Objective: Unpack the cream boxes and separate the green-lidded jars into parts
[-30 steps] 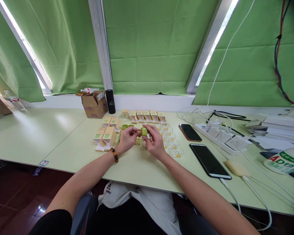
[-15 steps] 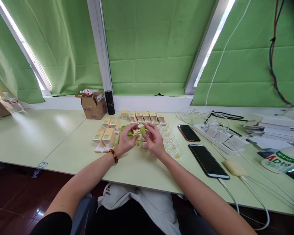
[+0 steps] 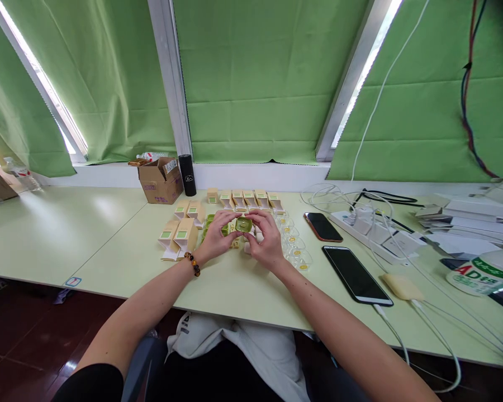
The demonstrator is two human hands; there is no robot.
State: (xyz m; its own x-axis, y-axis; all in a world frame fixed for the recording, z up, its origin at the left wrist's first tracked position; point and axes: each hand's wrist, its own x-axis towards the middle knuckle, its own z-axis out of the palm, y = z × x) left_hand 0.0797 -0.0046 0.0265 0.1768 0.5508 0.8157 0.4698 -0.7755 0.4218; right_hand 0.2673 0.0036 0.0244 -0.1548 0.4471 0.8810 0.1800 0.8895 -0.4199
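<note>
A small green square tray-like case (image 3: 243,225) is held up over the table, its hollow side facing me. My right hand (image 3: 267,239) pinches its right side between thumb and fingers. At its left edge, my left hand (image 3: 219,234) also grips it, thumb below and fingertips above. More green cases (image 3: 210,219) lie behind the left hand, partly hidden. Small yellowish pieces (image 3: 235,244) sit under the hands. Clear plastic shells with yellow centres (image 3: 295,253) stand in a row right of my right hand.
Open cream boxes (image 3: 186,235) stand at the left, with a row of cream boxes (image 3: 250,199) behind. Farther back are a cardboard carton (image 3: 161,184) and a black cylinder (image 3: 188,175). Two phones (image 3: 356,274), a power strip (image 3: 371,234) and loose cables occupy the right.
The green case has turned from edge-on so that its hollow side shows. My left hand has come to its left edge; before, it was just apart, near a small yellowish piece.
</note>
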